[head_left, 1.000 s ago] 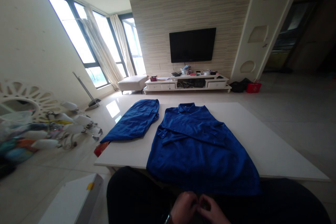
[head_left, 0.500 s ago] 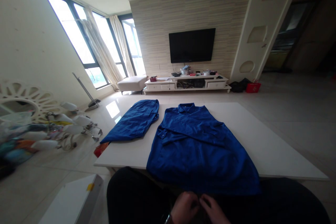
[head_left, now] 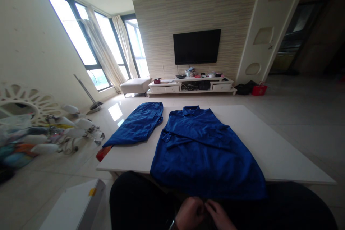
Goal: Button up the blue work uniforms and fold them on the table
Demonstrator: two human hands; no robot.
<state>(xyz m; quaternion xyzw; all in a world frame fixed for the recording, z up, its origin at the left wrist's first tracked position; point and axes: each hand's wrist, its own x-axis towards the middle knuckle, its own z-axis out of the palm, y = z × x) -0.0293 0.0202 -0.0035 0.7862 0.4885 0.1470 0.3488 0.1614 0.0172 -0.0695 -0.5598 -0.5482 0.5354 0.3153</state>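
Low between my dark-trousered knees, my left hand and my right hand meet at the fingertips. The left fingers curl into a loose fist, and a watch sits on that wrist. On the right, the fingers bend inward; I see nothing in either hand. Just beyond them lies a blue shirt, collar away from me, sleeves folded across its front, hem hanging over the near table edge. To its left is a folded blue garment, its kind unclear. Both lie on a white table.
A white box stands on the floor at the near left. Further left are piled items and a white lamp-like fixture. A low TV cabinet, a grey stool and a red bag stand beyond the table.
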